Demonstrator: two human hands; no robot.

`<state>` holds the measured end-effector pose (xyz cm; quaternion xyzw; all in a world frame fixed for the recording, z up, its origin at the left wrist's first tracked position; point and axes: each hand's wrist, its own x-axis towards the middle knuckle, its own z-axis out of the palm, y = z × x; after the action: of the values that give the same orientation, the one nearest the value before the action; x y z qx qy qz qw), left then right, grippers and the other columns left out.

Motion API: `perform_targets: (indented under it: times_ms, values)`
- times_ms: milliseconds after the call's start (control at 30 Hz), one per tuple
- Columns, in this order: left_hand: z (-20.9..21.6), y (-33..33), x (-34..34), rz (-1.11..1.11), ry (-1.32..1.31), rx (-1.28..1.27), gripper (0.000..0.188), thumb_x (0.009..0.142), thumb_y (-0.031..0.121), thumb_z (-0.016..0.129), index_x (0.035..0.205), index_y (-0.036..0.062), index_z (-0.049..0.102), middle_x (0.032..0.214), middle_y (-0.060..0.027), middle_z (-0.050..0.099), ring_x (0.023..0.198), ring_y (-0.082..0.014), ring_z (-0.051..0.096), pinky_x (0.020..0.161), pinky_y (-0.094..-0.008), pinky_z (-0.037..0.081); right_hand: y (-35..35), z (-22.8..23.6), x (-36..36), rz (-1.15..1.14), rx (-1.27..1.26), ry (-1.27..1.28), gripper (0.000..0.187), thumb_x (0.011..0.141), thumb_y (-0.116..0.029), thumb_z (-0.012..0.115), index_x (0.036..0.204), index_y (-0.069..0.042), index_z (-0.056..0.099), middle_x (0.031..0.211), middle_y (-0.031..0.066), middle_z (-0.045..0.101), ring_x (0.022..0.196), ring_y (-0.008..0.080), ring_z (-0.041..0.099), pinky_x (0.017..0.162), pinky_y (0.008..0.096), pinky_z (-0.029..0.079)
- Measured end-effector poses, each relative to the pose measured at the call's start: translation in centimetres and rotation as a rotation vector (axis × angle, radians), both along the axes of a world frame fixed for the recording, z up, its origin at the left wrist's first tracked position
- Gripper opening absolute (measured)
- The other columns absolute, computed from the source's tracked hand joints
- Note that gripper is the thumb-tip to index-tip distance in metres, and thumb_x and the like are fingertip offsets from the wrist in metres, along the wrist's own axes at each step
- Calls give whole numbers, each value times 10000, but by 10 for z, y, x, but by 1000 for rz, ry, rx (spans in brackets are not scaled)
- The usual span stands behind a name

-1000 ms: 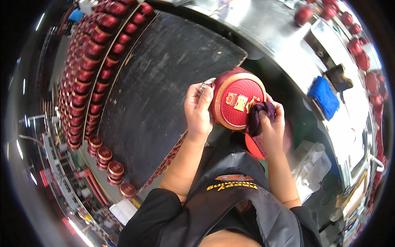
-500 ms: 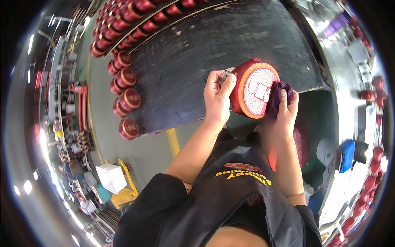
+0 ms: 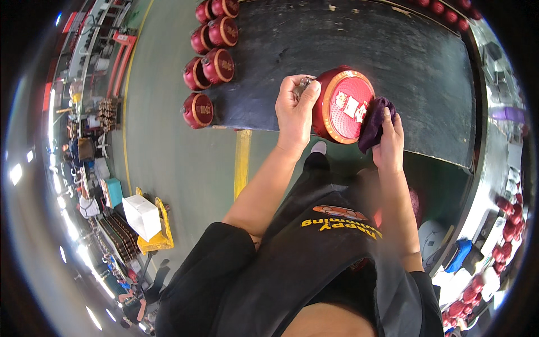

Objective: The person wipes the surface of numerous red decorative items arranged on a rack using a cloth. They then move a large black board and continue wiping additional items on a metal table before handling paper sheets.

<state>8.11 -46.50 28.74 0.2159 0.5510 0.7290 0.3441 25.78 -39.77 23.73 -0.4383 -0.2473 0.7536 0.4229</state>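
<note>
Above the table's near edge I hold a red drum-shaped pot (image 3: pixel 343 105), its gold-rimmed round face tilted toward me with raised light figures on a dotted ground. My left hand (image 3: pixel 296 112) is closed at the pot's left side, thumb on top, with a small shiny fitting showing at the fingers. My right hand (image 3: pixel 389 137) pinches a bunched dark purple cloth (image 3: pixel 375 124) beside the right rim of the face. Whether the cloth touches the rim I cannot tell.
Several similar red pots (image 3: pixel 219 65) stand along the left end of the black table (image 3: pixel 426 101). On the floor to the left, a yellow pallet truck (image 3: pixel 163 236) carries a white box (image 3: pixel 142 217). A long bench (image 3: pixel 477 196) at the right bears more red pieces and a blue cloth (image 3: pixel 459 255).
The view has turned, so the table and floor things sit differently. The pot's face is tilted differently and glares less. The cloth has moved from over the face's right part to its edge.
</note>
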Motion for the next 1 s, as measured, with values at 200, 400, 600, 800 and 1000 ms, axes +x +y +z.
perform_targets:
  times_ms: [200,400,600,800,1000]
  values:
    - [-13,-30,-38,108,-57,11,144,927,115,634,1007,28,553,876,28,538,785,-30,478,727,-190,424,-17,-14,-40,15,-107,51,236,989,-189,540,1163,-32,511,1077,55,607,970,143,604,853,316,509]
    - [-27,-50,-66,178,-30,-27,147,910,92,649,1004,25,559,895,13,555,802,-41,498,737,-195,432,-33,-24,-66,150,-116,62,200,987,-165,535,1138,-37,513,1065,62,612,964,164,622,854,334,524]
    - [-37,-63,-85,254,-83,-14,174,903,111,664,1025,24,576,952,-8,596,879,-63,532,830,-222,429,-65,-33,-72,238,-125,126,189,987,-143,509,1144,-40,500,1081,100,608,969,244,629,858,483,549]
    - [-39,-62,-95,295,-95,8,171,910,86,647,1041,22,556,979,-25,608,900,-70,549,843,-233,444,-82,-37,-81,275,-56,-22,204,937,-37,554,1129,-69,491,1038,77,605,921,188,618,809,342,538]
    - [-35,-56,-95,303,-89,2,158,918,79,641,1030,23,545,907,11,553,796,-33,494,741,-190,443,-83,-16,-93,478,18,-126,570,819,-151,756,1243,-17,400,1091,83,566,994,155,560,896,298,470]
